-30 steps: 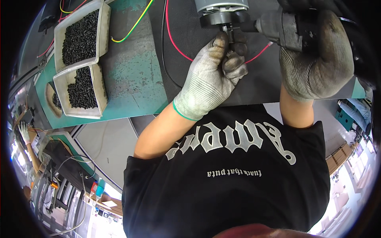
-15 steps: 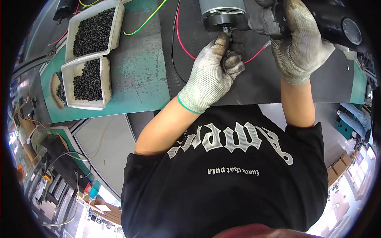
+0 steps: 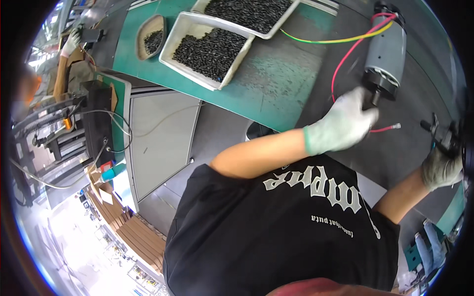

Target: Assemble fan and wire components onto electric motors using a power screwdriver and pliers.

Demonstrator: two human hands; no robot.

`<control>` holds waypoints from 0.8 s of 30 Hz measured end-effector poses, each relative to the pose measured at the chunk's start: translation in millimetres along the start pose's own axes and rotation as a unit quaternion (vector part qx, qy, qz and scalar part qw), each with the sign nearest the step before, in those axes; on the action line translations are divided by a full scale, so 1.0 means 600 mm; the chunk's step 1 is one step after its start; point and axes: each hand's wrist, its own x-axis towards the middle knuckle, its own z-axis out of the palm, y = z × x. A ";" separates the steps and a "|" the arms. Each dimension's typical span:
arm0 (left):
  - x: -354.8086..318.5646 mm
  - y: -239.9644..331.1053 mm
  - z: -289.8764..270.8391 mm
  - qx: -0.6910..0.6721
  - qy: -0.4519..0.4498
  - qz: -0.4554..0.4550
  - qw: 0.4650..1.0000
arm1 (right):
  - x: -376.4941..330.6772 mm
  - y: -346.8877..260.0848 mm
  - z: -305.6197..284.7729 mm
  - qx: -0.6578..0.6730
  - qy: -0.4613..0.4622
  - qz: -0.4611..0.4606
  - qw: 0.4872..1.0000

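Observation:
A grey cylindrical motor (image 3: 385, 54) with a black end collar lies on the dark mat at the upper right. My left hand (image 3: 345, 123), in a whitish knit glove, is closed at the motor's shaft (image 3: 375, 97); the fingers are smeared by motion and partly hide the shaft. My right hand (image 3: 439, 170), gloved too, grips a black power tool (image 3: 447, 138) near the right rim, well apart from the motor. Much of that tool is lost in the dark edge of the picture. A red wire (image 3: 385, 129) with a metal terminal lies between my hands.
Two white bins (image 3: 170, 47) (image 3: 296, 7) of small black parts and an oval dish (image 3: 139, 44) stand on the green mat (image 3: 281, 74). A yellow-green wire (image 3: 326, 41) runs to the motor. At far left, another person's gloved hand (image 3: 71, 42) shows beside machinery.
My view has swung left, so the bench appears turned and farther right. The power tool has come away from the shaft and moved right in my right hand. My left hand stays at the shaft.

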 end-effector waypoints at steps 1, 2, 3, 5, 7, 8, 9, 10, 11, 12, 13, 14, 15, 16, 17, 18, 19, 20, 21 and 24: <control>-0.024 0.005 -0.038 0.225 -0.013 0.189 0.956 | 0.030 0.048 -0.007 0.004 -0.002 0.004 1.000; -0.042 0.016 -0.076 0.316 0.003 0.256 0.914 | 0.062 0.084 -0.051 0.078 -0.081 0.026 0.993; -0.060 0.050 -0.155 0.420 0.053 0.318 0.848 | 0.102 0.121 -0.122 0.143 -0.153 0.047 0.977; -0.049 0.111 -0.281 0.600 0.175 0.210 0.751 | 0.123 0.166 -0.173 0.195 -0.210 0.067 0.956; -0.024 0.098 -0.398 0.576 0.306 -0.001 0.758 | 0.116 0.165 -0.169 0.119 -0.220 0.003 0.968; -0.013 0.080 -0.445 0.585 0.297 -0.044 0.754 | 0.114 0.165 -0.167 0.082 -0.227 -0.028 0.970; 0.001 0.066 -0.475 0.591 0.286 -0.084 0.750 | 0.117 0.173 -0.167 0.083 -0.223 -0.028 0.971; 0.005 0.048 -0.494 0.591 0.285 -0.079 0.750 | 0.128 0.184 -0.169 0.131 -0.252 -0.001 0.959; 0.011 0.042 -0.496 0.595 0.239 -0.055 0.765 | 0.135 0.189 -0.173 0.174 -0.279 0.026 0.944; 0.018 0.037 -0.498 0.596 0.193 -0.031 0.779 | 0.141 0.191 -0.178 0.218 -0.305 0.051 0.926; 0.018 0.032 -0.496 0.594 0.186 -0.059 0.780 | 0.145 0.192 -0.182 0.215 -0.302 0.047 0.928; 0.020 0.029 -0.490 0.591 0.182 -0.054 0.784 | 0.143 0.187 -0.183 0.214 -0.288 0.048 0.932; 0.021 0.025 -0.486 0.593 0.190 -0.044 0.781 | 0.139 0.180 -0.182 0.214 -0.276 0.047 0.936; 0.021 0.022 -0.486 0.596 0.203 -0.033 0.776 | 0.133 0.172 -0.174 0.218 -0.264 0.047 0.939; 0.020 0.018 -0.487 0.598 0.216 -0.021 0.771 | 0.116 0.155 -0.165 0.210 -0.263 0.020 0.942; 0.017 -0.003 -0.503 0.639 0.214 -0.010 0.739 | 0.110 0.151 -0.164 0.211 -0.260 0.013 0.942; 0.018 0.000 -0.504 0.633 0.213 -0.002 0.744 | 0.108 0.148 -0.164 0.210 -0.263 0.022 0.941; 0.010 0.008 -0.496 0.637 0.219 0.029 0.739 | 0.105 0.144 -0.167 0.207 -0.263 0.031 0.942; 0.006 0.024 -0.472 0.638 0.222 0.062 0.734 | 0.097 0.133 -0.170 0.219 -0.263 0.041 0.939; -0.042 0.109 -0.366 0.356 0.271 0.093 0.890 | 0.083 0.108 -0.163 0.280 -0.298 0.082 0.909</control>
